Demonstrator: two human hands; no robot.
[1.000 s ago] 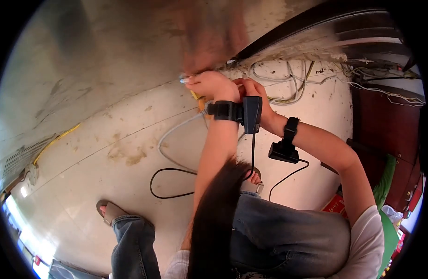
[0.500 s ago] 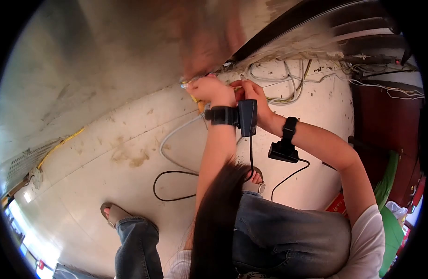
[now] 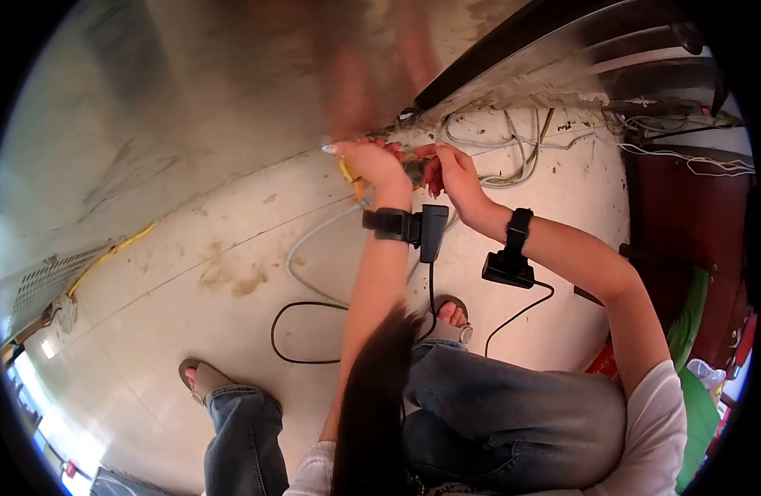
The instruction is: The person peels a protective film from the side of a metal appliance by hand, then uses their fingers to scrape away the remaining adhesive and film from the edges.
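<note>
One right hand [image 3: 461, 183], grip [image 3: 432, 169] half-curled beside dark object [image 3: 414, 171], left hand [image 3: 370, 163] near

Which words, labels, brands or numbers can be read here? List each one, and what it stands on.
None can be read.
Red item beside the right knee: any print is too small and blurred.
Left wrist's black box: no legible lettering.
Right wrist's black box: none legible either.

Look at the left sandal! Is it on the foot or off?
On. The left sandal has its strap across the top of the foot, and the toes poke out at the front.
</note>
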